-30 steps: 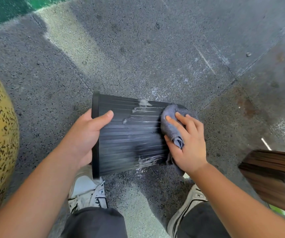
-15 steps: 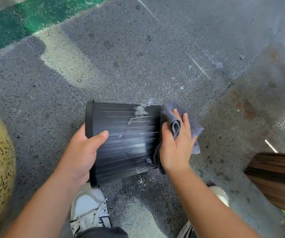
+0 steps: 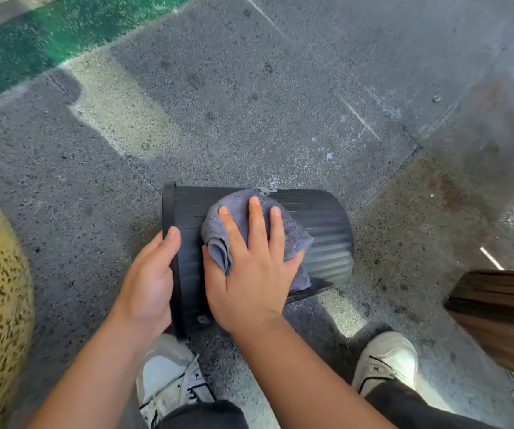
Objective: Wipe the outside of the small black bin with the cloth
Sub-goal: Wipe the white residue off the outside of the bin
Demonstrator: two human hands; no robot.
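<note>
Black bin, frame centre, on its side | left hand clasps rim | right hand flat, fingers spread, pressing grey cloth onto ribbed wall

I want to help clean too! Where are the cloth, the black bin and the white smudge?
cloth (image 3: pixel 243 209): head view, upper fold.
black bin (image 3: pixel 320 224): head view, ribbed side.
white smudge (image 3: pixel 263 190): head view, bin's top edge.

Right hand flat on cloth atop tipped bin
</note>
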